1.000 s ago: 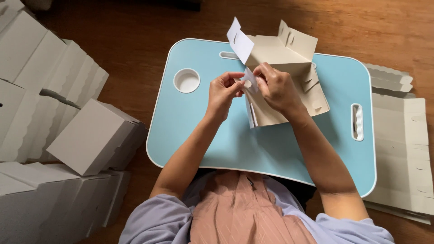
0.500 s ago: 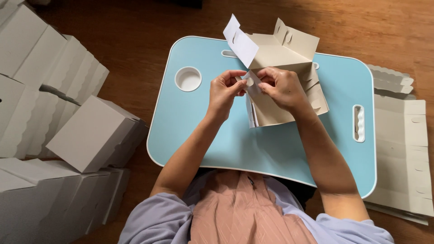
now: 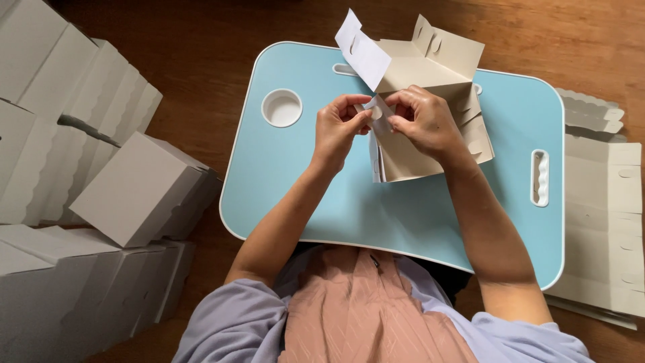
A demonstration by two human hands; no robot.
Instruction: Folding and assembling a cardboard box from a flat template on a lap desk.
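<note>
A person sits on a brown wooden floor [image 3: 201, 47] with a light blue lap tray [image 3: 302, 181] across their knees, seen from above. To the person's left stand heaps of finished grey-white cardboard boxes [image 3: 138, 188], closed and stacked against each other; to the right, just beside the tray's edge, lies a pile of flat unfolded box blanks [image 3: 601, 222]. The tray has a round white cup recess [image 3: 281, 107] near its far left corner and a white slotted handle [image 3: 539, 177] on its right side. On the far half of the tray rests a half-folded cardboard box [image 3: 430, 74], its panels standing at odd angles and one white flap [image 3: 361, 50] sticking up and away. The work in hand looks like the folding stage, with a small tab being worked at the near edge of the box (the tab itself is mostly hidden by fingers). The left hand [image 3: 336, 131] is curled, thumb and fingertips pinched on that tab; the right hand [image 3: 426, 121] is also nearly closed, pinching the same spot from the other side and lying over the box. The box sits directly under and beyond both hands, touching them. The next move probably calls for seating the tab squarely while the raised panels are held steady.
</note>
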